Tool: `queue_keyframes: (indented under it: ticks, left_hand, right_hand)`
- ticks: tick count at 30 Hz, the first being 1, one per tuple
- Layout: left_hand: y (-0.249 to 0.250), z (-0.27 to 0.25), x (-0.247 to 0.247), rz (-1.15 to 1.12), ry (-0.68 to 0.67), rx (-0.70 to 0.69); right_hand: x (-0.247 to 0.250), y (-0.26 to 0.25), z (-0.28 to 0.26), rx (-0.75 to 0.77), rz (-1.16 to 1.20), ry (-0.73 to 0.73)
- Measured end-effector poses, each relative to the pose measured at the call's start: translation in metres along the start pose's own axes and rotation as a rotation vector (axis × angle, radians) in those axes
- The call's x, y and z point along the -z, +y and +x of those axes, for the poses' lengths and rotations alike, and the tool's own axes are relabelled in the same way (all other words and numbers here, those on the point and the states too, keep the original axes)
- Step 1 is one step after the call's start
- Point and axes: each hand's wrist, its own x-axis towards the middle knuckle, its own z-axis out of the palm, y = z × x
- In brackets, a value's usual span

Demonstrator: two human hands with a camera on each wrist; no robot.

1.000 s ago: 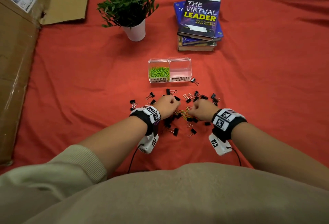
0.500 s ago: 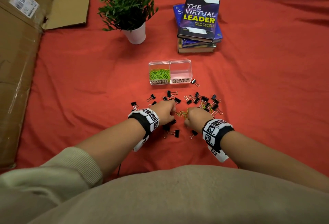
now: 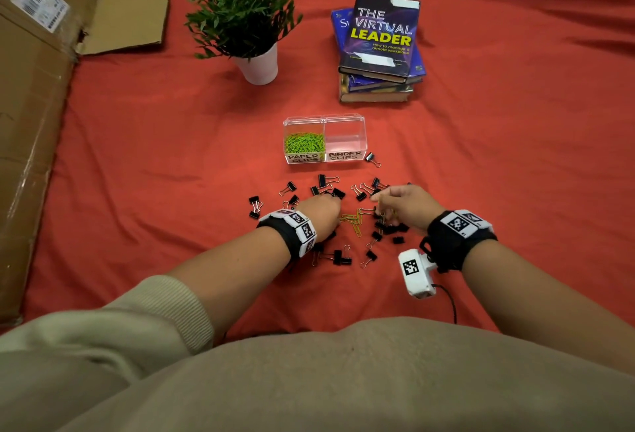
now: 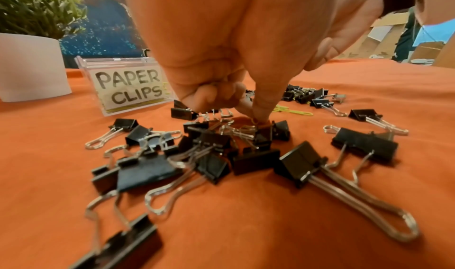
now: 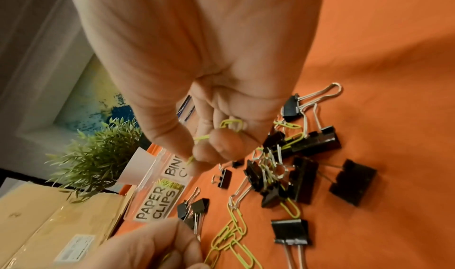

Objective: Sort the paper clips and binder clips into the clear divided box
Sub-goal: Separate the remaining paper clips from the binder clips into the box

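Observation:
The clear divided box (image 3: 324, 120) stands on the red cloth. Its left cell, labelled PAPER CLIPS, holds green paper clips (image 3: 304, 143); the BINDER CLIPS cell (image 3: 345, 139) looks empty. Black binder clips (image 3: 326, 182) lie scattered in front of it, with loose green paper clips (image 3: 354, 222) among them. My left hand (image 3: 335, 215) is low on the pile, fingers curled, thumb and forefinger (image 4: 258, 115) pinching a green clip against the cloth. My right hand (image 3: 379, 198) is raised slightly and grips green paper clips (image 5: 231, 124) in its curled fingers (image 5: 216, 146).
A potted plant (image 3: 259, 65) and a stack of books (image 3: 378, 50) stand behind the box. Flattened cardboard (image 3: 31, 105) lies along the left side. One binder clip (image 3: 372, 158) lies right of the box. My torso fills the bottom of the head view.
My right hand has lifted off the pile and shifted right and forward with green paper clips in it. The left hand has stayed on the pile.

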Motion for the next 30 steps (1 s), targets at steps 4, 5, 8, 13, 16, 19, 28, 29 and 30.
queue_keyframes:
  ticks: [4, 5, 8, 13, 16, 19, 28, 29, 30]
  left_hand:
    - [-0.002, -0.003, 0.003, -0.076, -0.003, -0.021]
    - [-0.003, -0.004, 0.005, -0.14, 0.006, -0.03]
    - [-0.008, -0.004, 0.008, -0.362, 0.063, -0.003]
    - [-0.006, -0.001, 0.02, -0.594, 0.098, 0.088]
    - [-0.002, 0.0, 0.023, -0.669, 0.076, 0.131]
    - [0.003, 0.001, 0.025, -0.657, 0.06, 0.17]
    - [0.015, 0.01, 0.002, -0.274, 0.053, 0.036]
    - [0.015, 0.01, -0.001, -0.228, 0.047, 0.026]
    - [0.016, 0.012, -0.003, -0.196, 0.048, 0.028]
  right_hand:
    - [-0.004, 0.001, -0.004, -0.069, 0.049, -0.026]
    - [-0.007, 0.001, -0.005, -0.081, -0.04, -0.031]
    - [-0.022, 0.003, -0.004, -0.023, -0.56, -0.026]
    - [-0.055, 0.009, -0.003, 0.107, -1.035, 0.019]
    - [-0.062, 0.013, 0.0, 0.116, -1.081, 0.021]
    - [-0.062, 0.016, -0.003, 0.123, -1.071, -0.019]
    - [-0.01, 0.013, -0.005, 0.006, -0.235, -0.048]
    - [-0.005, 0.01, -0.007, -0.016, -0.129, -0.051]
    - [0.0, 0.008, -0.008, -0.037, -0.043, -0.048]
